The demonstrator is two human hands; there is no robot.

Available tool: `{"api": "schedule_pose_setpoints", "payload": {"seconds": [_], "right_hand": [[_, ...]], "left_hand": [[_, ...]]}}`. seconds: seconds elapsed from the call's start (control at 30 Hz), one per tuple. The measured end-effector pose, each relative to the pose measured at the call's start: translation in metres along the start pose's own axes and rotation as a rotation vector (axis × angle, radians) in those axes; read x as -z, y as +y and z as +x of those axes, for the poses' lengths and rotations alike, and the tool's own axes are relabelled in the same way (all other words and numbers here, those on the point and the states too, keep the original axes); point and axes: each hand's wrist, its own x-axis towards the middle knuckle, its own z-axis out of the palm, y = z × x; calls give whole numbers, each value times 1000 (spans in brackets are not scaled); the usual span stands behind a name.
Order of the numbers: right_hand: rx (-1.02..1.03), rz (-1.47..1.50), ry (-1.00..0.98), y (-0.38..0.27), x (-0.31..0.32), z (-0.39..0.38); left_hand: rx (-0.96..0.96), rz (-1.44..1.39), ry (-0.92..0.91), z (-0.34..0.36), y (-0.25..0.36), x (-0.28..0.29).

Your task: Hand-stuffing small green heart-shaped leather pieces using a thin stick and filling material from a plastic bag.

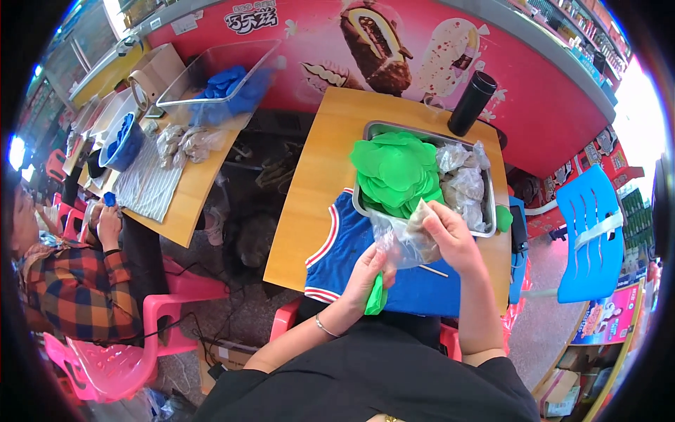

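My right hand [450, 235] is closed on a clear plastic bag [404, 246] with beige-brown contents. Low in front of it, my left hand [365, 274] pinches near the bag's lower left edge while its curled fingers hold a green petal-shaped piece [377, 298]. What exactly the left fingertips grip is hard to make out. Just beyond both hands lies a metal tray [479, 231], loaded with a heap of thin green petal-shaped pieces [396, 169] and, on its right side, several knotted plastic bags [464, 179]. A thin stick [434, 271] rests beneath the bag.
A blue garment with red-white trim [351, 239] covers the near part of the wooden table [302, 204]. At its far right stands a black thermos [472, 103]. Left, another person [84, 281] sits by a second table [184, 190] with blue pieces. A blue chair [590, 232] is on the right.
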Motion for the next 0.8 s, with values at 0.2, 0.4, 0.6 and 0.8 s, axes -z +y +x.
{"api": "schedule_pose_setpoints", "payload": {"seconds": [0.2,0.4,0.6,0.8], "right_hand": [[87,-268,90,-34,1,12],[162,-331,45,-39,8,21],[184,-307,79,-33,5,19],[144,-381,14,-37,1,15]], "left_hand": [[-52,-19,38,-2,-1,0],[-73,-15,-62,0,7,4],[-17,-9,-99,2,6,15],[-28,26,-133,0,5,4]]}}
